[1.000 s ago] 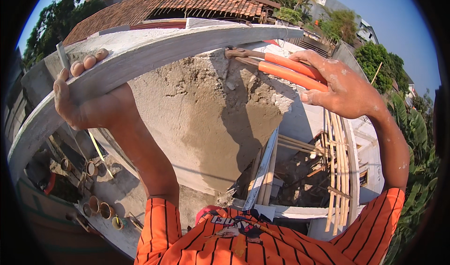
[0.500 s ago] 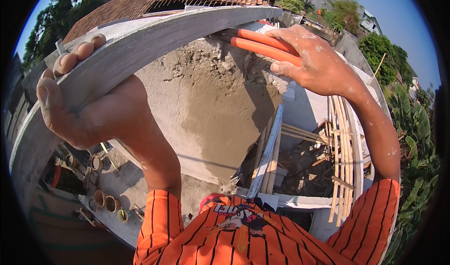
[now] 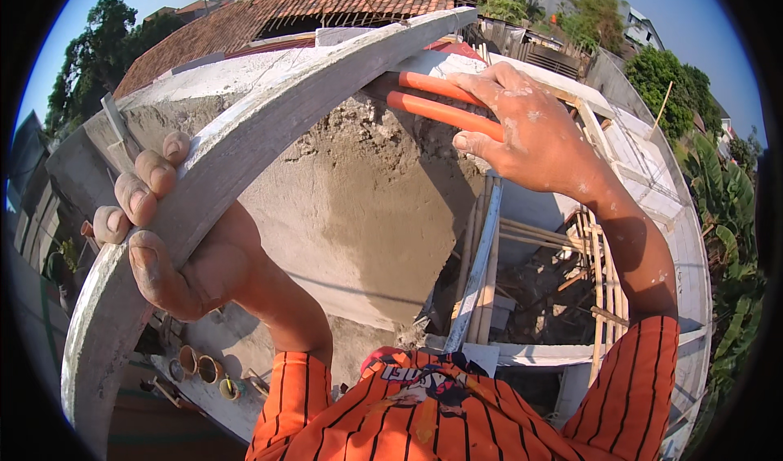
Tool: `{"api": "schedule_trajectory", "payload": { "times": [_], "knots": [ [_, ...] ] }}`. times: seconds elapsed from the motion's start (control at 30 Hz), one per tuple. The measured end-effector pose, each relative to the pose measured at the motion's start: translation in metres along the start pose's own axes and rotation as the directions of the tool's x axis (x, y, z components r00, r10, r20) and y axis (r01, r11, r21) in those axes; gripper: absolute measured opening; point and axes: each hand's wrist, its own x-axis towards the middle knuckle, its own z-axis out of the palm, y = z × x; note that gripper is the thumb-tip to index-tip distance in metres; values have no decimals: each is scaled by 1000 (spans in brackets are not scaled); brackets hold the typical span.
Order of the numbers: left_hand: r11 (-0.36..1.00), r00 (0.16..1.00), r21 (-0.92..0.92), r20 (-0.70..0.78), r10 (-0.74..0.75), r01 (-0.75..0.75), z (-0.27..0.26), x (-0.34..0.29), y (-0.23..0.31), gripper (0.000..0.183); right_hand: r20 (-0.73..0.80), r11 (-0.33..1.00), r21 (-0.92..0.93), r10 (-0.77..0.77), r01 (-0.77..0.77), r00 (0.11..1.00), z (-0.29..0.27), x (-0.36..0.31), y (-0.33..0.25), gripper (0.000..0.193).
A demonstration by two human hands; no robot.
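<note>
A long, straight-edged board crusted with grey mortar (image 3: pixel 281 118) slants across the view from lower left to upper centre. My left hand (image 3: pixel 216 273) grips its lower part, with the fingers over the upper edge and the thumb on the near side. My right hand (image 3: pixel 538 143) is closed around two parallel orange rods (image 3: pixel 440 113), thumb below and fingers on top. The rods run toward the board's far part; their dark far ends are partly hidden at the board. Behind and below stands a wall (image 3: pixel 367 224) with a damp patch of plaster and a rough, crumbly upper part.
A pale metal bar (image 3: pixel 477 273) leans beside bamboo poles (image 3: pixel 599 281) over a debris-strewn pit at right. Several pots or buckets (image 3: pixel 210 369) stand far below at left. Beyond lie a tiled roof (image 3: pixel 342 4), a white wall top and banana plants (image 3: pixel 734 224).
The board's lower left end has swung down and to the right, so it slants more steeply. My left hand has moved right and downward with it. My right hand and the orange rods have shifted slightly left.
</note>
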Motion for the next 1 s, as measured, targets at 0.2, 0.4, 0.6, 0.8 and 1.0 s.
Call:
{"api": "schedule_trajectory", "payload": {
  "times": [0.2, 0.4, 0.6, 0.8, 1.0],
  "knots": [
    [998, 990, 21, -133, 53, -51, 12, 6, -5, 15, 23, 1000, 28, -5, 5, 1000, -8, 6, 0, 51],
    [999, 993, -5, -109, 37, -38, 6, 10, -7, 16, -39, 999, -13, -31, 31, 999, 0, 10, 9, 52],
    [1000, 997, 3, -74, 24, -24, 10, 19, -8, 15, -42, 1000, 9, -7, 8, 999, 2, 16, 15, 55],
    [999, 997, 40, -77, 13, -10, 4, 32, -8, 15, 24, 994, 104, 19, -21, 1000, 1, 34, 33, 58],
    [992, 997, 126, -76, 9, 0, -2, 44, -5, 20, 53, 982, 158, 101, -108, 993, 2, 39, 40, 57]
  ]
}}
